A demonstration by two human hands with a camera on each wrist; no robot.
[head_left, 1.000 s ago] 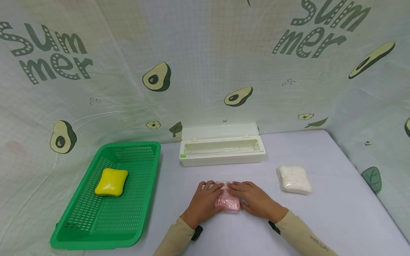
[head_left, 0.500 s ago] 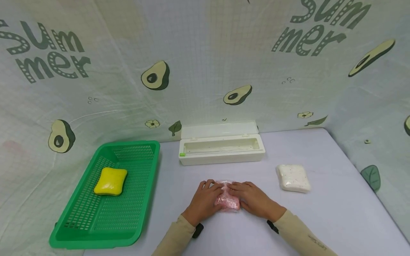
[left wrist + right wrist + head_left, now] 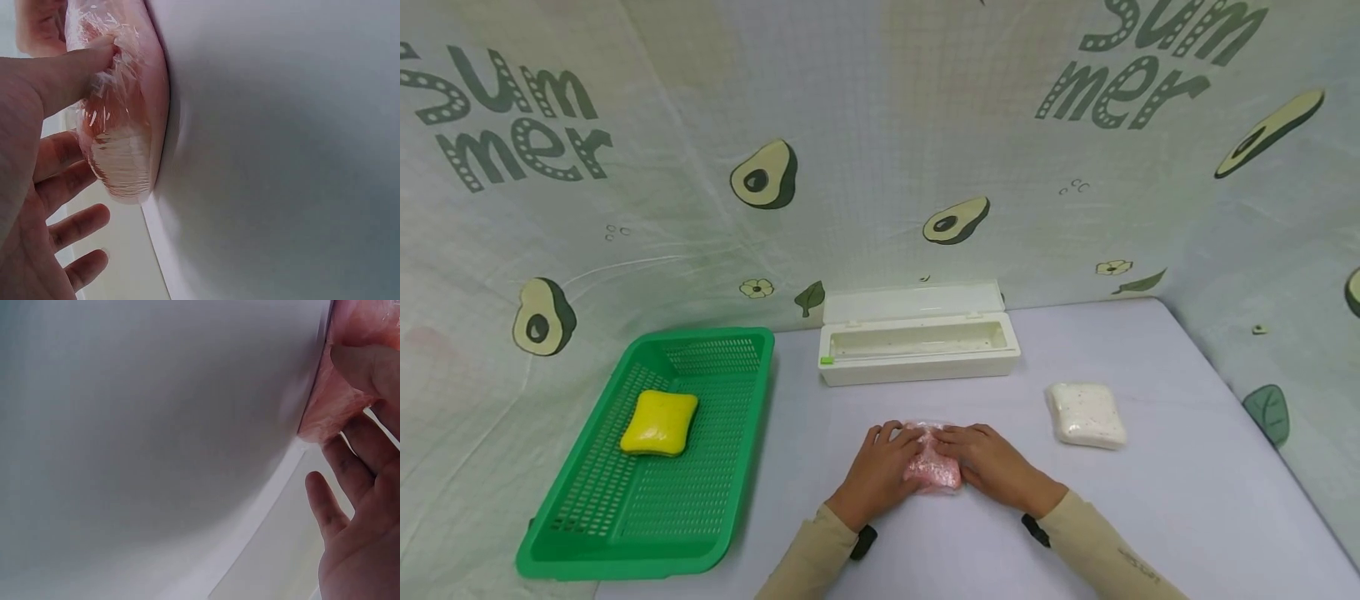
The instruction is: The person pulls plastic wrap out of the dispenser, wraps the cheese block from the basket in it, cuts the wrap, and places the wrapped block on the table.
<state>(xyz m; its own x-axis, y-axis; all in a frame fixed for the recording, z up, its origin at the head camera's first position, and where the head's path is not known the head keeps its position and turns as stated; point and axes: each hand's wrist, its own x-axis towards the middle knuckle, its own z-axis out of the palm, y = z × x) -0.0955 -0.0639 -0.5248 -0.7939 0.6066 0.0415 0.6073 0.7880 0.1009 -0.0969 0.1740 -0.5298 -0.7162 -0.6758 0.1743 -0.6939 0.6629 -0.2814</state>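
Observation:
A pink pillow-shaped block (image 3: 937, 468), wrapped in shiny clear film, lies on the table between the two hands. The left hand (image 3: 877, 472) grips its left side; in the left wrist view, the thumb (image 3: 81, 69) presses into crinkled film while some fingers spread beyond the block. From the other side, the right hand (image 3: 1000, 468) holds the block, with fingers over its top. Its thumb (image 3: 362, 365) lies against the pink side in the right wrist view. The fingertips at the far side of the block are partly hidden.
Behind the hands stands a long white box (image 3: 919, 367) with its lid raised and a green piece at its left end. A film-wrapped white block (image 3: 1086, 415) lies at right. At left, a green basket (image 3: 700, 517) holds a yellow block (image 3: 659, 422).
Both hands stay around the pink block with only slight finger shifts. The right thumb, visible beside the block earlier, is now mostly hidden in the head view. The head view has tilted slightly.

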